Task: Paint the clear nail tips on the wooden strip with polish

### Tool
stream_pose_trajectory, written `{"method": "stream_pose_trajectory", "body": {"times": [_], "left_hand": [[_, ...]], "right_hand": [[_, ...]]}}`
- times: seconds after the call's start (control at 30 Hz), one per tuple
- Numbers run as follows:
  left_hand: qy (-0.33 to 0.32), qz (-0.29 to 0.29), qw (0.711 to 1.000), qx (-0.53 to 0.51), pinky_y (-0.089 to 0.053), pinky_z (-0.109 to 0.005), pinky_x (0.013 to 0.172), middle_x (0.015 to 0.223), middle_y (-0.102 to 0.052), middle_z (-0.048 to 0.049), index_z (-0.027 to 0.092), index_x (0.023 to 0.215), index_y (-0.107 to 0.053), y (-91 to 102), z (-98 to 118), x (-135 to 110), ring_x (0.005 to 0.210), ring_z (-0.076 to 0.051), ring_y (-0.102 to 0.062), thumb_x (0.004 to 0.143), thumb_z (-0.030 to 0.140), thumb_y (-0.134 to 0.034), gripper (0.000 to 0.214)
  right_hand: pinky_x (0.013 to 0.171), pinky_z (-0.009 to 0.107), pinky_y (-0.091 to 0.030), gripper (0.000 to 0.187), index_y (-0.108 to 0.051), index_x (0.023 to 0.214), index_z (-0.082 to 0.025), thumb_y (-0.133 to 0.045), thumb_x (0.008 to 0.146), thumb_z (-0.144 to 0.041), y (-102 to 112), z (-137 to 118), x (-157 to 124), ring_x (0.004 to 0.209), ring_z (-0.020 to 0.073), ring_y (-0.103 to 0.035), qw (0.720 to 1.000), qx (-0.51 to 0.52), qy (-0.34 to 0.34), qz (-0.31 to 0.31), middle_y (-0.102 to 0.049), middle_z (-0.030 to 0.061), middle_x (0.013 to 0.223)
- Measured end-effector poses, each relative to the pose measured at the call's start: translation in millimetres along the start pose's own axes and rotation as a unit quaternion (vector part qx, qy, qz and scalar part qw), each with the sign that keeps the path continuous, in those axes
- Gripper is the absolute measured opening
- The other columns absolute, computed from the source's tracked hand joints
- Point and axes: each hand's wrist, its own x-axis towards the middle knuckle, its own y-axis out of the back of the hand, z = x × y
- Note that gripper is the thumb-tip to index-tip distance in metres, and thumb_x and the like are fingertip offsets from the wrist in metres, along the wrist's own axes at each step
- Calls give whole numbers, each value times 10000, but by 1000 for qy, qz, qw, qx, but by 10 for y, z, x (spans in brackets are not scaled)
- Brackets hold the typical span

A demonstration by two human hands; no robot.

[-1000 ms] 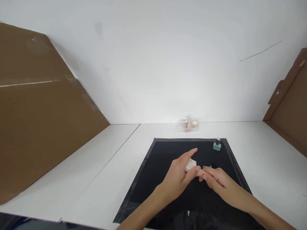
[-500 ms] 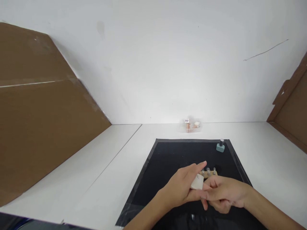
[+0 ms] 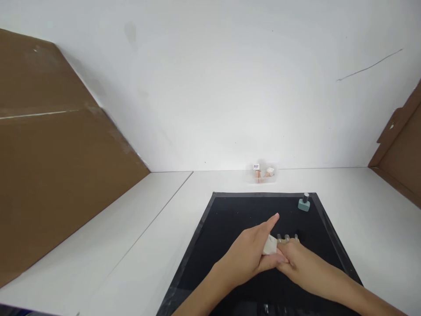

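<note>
My left hand (image 3: 247,252) is closed around a small white squarish block (image 3: 270,245), with one finger stretched up past it. My right hand (image 3: 297,261) meets the left fingertips just right of the block, back of the hand upward. Its fingers are bent and mostly hidden, and what they hold is out of sight. Directly behind the right knuckles, several clear nail tips (image 3: 287,238) stand up; the light wooden bar under them is almost covered by the hand. A teal bottle of nail polish (image 3: 304,205) with a dark cap stands farther back.
Both hands are over a black mat (image 3: 230,219) on a white table (image 3: 148,250). Behind the mat, a clear tray (image 3: 250,177) holds copper-coloured pieces with white tops. A white wall (image 3: 210,87) rises at the back, with brown cardboard panels (image 3: 66,175) at both sides.
My right hand has turned its back upward and shifted forward, covering most of the wooden bar. My left hand still grips the white block. The view has tilted slightly.
</note>
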Motion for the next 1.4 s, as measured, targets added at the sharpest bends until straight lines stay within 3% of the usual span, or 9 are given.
{"method": "stream_pose_trajectory", "body": {"times": [0.1,0.27,0.4,0.6,0.77,0.9,1.1,1.3,1.4], "left_hand": [[78,11,997,-28,-444,-296,607,739,-587,-37,120,1387,-269,-58,-67,54,619,-176,-528,853,446,-419,643],[130,25,987,-91,-408,-273,598,785,-562,-13,158,1395,-240,-130,-161,122,608,-144,-498,845,392,-441,631],[123,55,982,-132,-399,-261,597,802,-550,-2,175,1395,-210,-150,-242,154,598,-128,-484,854,395,-420,621],[107,129,974,-152,-405,-263,592,764,-524,7,157,1357,-261,-235,-403,179,586,-125,-480,860,410,-398,575],[99,160,965,-183,-423,-285,643,784,-541,-4,179,1323,-303,-314,-482,143,639,-139,-504,866,439,-395,534],[100,151,955,-233,-425,-301,674,832,-562,-36,178,1289,-373,-318,-492,123,695,-159,-512,865,502,-366,534],[104,142,955,-237,-399,-324,732,881,-513,-51,195,1207,-509,-309,-491,109,769,-183,-471,851,551,-352,528],[134,152,944,-260,-388,-314,721,857,-465,-37,186,1131,-544,-300,-461,123,750,-178,-450,809,623,-358,574],[146,157,934,-287,-386,-305,704,850,-461,-30,182,1095,-519,-294,-454,134,747,-177,-455,788,633,-393,560]], "right_hand": [[427,228,-247,222,-504,677,-157,-392,865,-117,-66,78,96,455,149,-529,991,-124,-38,11,-593,42,570],[443,250,-229,213,-536,720,-149,-402,884,-153,-20,109,168,490,193,-576,990,-125,-56,24,-634,71,603],[460,221,-289,189,-512,726,-176,-465,880,-275,103,101,99,492,134,-515,997,44,-50,50,-554,-11,581],[487,220,-384,365,-581,801,-159,-310,927,-369,103,249,66,444,96,-459,962,249,-77,82,-476,-34,566],[518,236,-429,223,-628,855,-178,-457,863,-320,-14,316,101,589,143,-544,959,201,-44,197,-583,26,711],[481,230,-444,194,-651,898,-196,-494,853,-302,-70,356,102,571,138,-543,947,170,6,271,-589,42,753],[429,210,-453,309,-624,934,-178,-390,911,-379,-77,395,84,451,121,-521,952,199,-18,233,-548,-8,556],[553,226,-508,204,-645,903,-205,-442,886,-211,-51,370,70,669,152,-613,938,141,85,306,-618,55,782],[496,218,-498,163,-624,939,-203,-480,864,-220,-58,373,56,607,140,-604,943,140,69,294,-622,57,818]]}}
